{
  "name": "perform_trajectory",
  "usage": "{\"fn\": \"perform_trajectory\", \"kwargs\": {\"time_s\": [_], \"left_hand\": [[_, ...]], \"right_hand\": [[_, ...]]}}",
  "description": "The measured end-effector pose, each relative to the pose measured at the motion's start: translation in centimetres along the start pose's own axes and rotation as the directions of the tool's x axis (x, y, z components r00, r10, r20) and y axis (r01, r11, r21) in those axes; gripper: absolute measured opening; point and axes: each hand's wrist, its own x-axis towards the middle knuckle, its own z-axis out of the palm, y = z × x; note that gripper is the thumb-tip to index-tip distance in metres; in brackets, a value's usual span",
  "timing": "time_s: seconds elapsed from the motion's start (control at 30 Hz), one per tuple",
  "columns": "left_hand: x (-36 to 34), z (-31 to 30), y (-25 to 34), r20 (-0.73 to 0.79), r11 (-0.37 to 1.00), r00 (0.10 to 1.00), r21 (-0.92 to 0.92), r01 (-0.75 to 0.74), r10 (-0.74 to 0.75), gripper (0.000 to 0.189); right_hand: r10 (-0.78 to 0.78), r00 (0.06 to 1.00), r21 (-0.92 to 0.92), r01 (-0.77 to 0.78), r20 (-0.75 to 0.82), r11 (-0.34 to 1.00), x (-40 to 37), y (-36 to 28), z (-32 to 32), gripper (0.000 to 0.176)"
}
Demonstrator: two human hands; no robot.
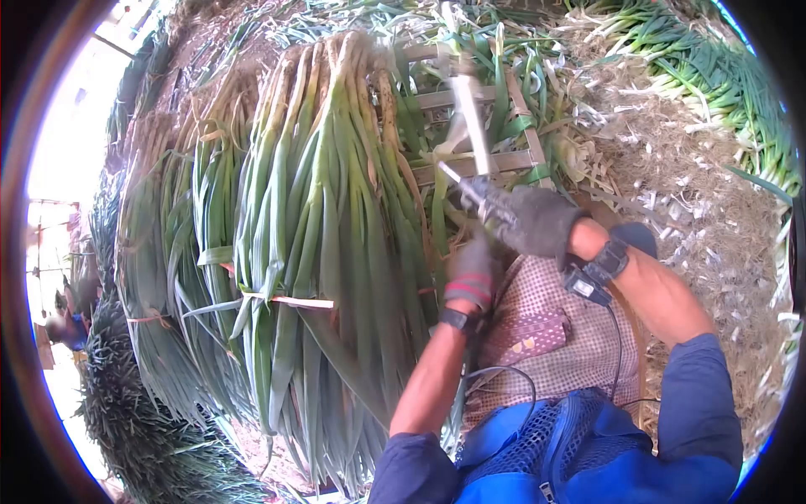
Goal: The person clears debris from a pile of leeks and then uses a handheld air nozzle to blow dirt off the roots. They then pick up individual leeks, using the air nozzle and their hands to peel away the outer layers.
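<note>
R hand [533, 220] & L hand [472, 273], gloved, both clamped round one scallion [472, 122]; tied scallion bundles [327, 218] just left of L hand.

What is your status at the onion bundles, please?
Right hand gloved, grip shut on pale stalk. Left hand just below, grip unclear. Tied onion bundles crowd the left side.

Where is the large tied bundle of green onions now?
In the head view the bundle lies left of centre, just left of the left hand, with the wooden crate above and right of it.
</note>
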Motion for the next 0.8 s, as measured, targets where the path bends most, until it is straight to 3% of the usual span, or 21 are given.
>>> {"fn": "perform_trajectory", "kwargs": {"time_s": [0.1,0.13,0.23,0.27,0.37,0.4,0.5,0.63,0.67,0.8], "left_hand": [[-1.9,4.4,-0.6,-0.001,0.972,0.973,0.042,-0.233,0.233,0.037],[-1.8,4.4,-0.7,0.054,0.969,0.971,0.067,-0.236,0.233,0.026],[-2.1,1.5,-1.4,0.049,0.954,0.979,-0.236,-0.182,0.199,0.025],[-1.8,-0.5,-1.4,0.126,0.975,0.967,-0.038,-0.218,0.221,0.022],[0.0,-0.9,-5.0,-0.202,0.939,0.979,-0.342,-0.032,-0.040,0.029],[0.9,-0.8,-6.3,-0.265,0.907,0.961,-0.419,-0.037,-0.084,0.033],[3.5,-1.5,-7.4,-0.411,0.860,0.889,-0.509,-0.041,-0.201,0.043],[5.1,-4.1,-4.9,-0.537,0.974,0.830,-0.225,0.027,-0.147,0.047],[5.9,-4.7,-4.5,-0.574,0.989,0.811,-0.145,0.033,-0.111,0.048],[8.2,-7.7,-1.0,-0.442,0.973,0.867,-0.089,0.214,-0.231,0.056]], "right_hand": [[-0.084,0.980,0.069,0.098,-0.182,0.993,1.7,1.1,2.3,0.077],[-0.162,0.960,0.081,0.185,-0.228,0.979,1.7,0.9,3.6,0.079],[-0.104,0.973,0.171,0.141,-0.207,0.975,2.6,-0.4,5.5,0.078],[-0.059,0.992,0.250,0.085,-0.107,0.964,3.7,-0.6,4.9,0.075],[-0.114,0.983,0.227,0.145,-0.145,0.963,3.4,-2.1,4.6,0.072],[-0.152,0.987,0.174,0.159,-0.056,0.972,4.3,-1.8,5.6,0.073],[-0.161,0.968,0.198,0.200,-0.194,0.960,7.8,-1.2,6.8,0.073],[-0.085,0.983,0.185,0.115,-0.163,0.976,11.8,-1.3,3.1,0.074],[-0.119,0.971,0.193,0.160,-0.206,0.968,13.0,-1.0,2.7,0.075],[-0.022,0.974,0.229,0.075,-0.227,0.970,16.8,-0.3,1.1,0.073]]}}
